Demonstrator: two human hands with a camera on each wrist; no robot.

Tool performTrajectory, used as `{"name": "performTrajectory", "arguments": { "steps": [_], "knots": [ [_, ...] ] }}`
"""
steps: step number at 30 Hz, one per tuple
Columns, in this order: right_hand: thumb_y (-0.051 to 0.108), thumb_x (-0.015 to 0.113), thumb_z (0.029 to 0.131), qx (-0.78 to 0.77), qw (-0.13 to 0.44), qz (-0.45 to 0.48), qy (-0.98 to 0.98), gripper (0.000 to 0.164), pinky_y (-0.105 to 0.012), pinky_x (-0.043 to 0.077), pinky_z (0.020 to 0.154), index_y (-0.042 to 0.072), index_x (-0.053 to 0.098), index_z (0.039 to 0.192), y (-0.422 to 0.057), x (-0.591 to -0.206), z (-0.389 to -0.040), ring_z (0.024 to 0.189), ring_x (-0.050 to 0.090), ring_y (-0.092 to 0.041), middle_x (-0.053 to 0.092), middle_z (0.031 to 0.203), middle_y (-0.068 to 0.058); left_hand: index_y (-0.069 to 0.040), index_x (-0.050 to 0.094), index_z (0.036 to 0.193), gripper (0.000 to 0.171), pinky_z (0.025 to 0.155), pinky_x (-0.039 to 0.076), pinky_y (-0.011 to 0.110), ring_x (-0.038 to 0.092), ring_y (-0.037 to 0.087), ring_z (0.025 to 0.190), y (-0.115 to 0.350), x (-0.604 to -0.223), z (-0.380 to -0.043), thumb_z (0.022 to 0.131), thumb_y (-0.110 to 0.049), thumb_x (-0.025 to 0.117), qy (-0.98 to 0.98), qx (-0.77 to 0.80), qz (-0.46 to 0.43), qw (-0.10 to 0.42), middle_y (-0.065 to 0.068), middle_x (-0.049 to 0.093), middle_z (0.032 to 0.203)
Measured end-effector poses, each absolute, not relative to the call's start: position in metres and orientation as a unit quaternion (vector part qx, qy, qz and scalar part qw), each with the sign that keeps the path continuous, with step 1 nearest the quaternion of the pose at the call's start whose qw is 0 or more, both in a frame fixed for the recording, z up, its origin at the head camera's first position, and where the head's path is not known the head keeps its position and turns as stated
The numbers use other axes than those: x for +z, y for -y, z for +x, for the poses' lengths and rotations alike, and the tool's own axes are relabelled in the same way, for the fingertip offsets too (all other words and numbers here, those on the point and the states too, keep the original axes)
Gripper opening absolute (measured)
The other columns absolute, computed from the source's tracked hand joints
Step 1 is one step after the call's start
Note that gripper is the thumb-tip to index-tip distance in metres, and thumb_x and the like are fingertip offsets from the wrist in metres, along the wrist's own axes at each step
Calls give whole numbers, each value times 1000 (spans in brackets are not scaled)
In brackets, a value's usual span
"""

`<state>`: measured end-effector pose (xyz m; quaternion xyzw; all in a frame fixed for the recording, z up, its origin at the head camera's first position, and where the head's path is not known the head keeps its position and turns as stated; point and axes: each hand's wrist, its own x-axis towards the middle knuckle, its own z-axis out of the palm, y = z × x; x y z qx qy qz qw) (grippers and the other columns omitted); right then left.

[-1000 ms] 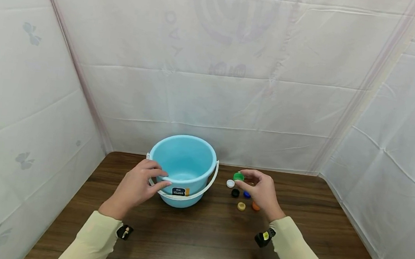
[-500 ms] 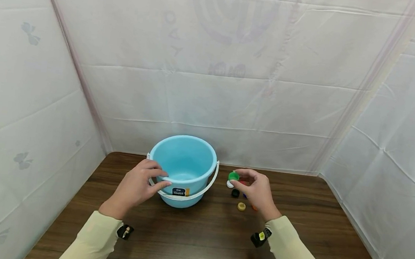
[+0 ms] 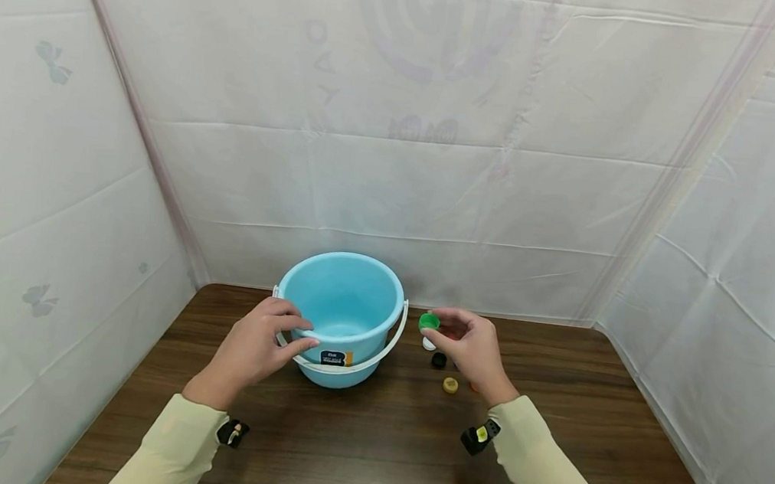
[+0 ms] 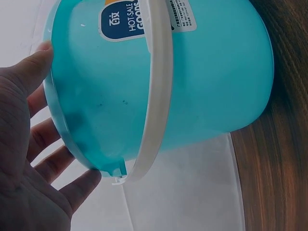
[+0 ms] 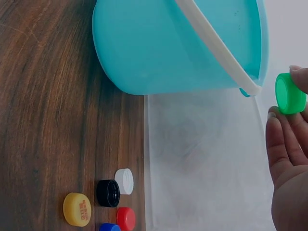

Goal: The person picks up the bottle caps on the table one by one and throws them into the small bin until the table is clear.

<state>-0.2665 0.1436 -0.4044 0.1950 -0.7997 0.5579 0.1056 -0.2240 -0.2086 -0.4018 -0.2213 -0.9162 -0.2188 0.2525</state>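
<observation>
A light blue plastic bucket (image 3: 327, 380) stands on the table, its white handle (image 4: 161, 86) hanging down at the front. My left hand (image 3: 250, 349) holds the bucket's near left rim, thumb on one side and spread fingers on the other. Between the thumb and fingers of my right hand (image 3: 478, 350) is a pinched green bottle cap (image 5: 288, 96). That cap is raised above the table, to the right of the bucket and level with its upper part in the right wrist view.
Below my right hand lie several bottle caps: a white cap (image 5: 124, 181), a black cap (image 5: 108, 193), a yellow cap (image 5: 77, 209), a red cap (image 5: 126, 219) and a blue cap (image 5: 110, 227). An orange cap (image 3: 475, 387) is mostly hidden. White sheeting (image 3: 391, 196) encloses the wooden table (image 3: 355, 454).
My right hand has moved left and slightly up, bringing the green cap closer to the bucket. The left hand and the bucket have stayed in place.
</observation>
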Motion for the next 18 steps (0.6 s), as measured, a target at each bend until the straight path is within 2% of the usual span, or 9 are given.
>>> {"name": "performTrajectory", "arguments": {
  "steps": [4,11,18],
  "knots": [
    [9,82,88,562,111,198,795,35,-25,60,87,-4,72,118,-140,-395,-259,106,73,-37,74,116,-20,-18,82,92,22,78,60,39,60,16,99,209,-403,-224,81,-37,87,914,-218,-224,257,-5,68,96],
    [9,82,87,566,113,201,791,37,-38,61,90,-5,71,120,-138,-391,-260,107,72,-38,73,118,-21,-17,82,91,22,79,60,40,60,16,99,209,-403,-225,81,-36,88,914,-218,-224,259,-5,68,95],
    [8,82,88,569,102,200,791,37,-26,60,87,-5,70,121,-138,-384,-260,108,72,-37,73,118,-21,-17,82,91,21,78,59,40,59,17,98,208,-403,-224,80,-34,89,913,-221,-225,259,-5,68,95]
  ]
}}
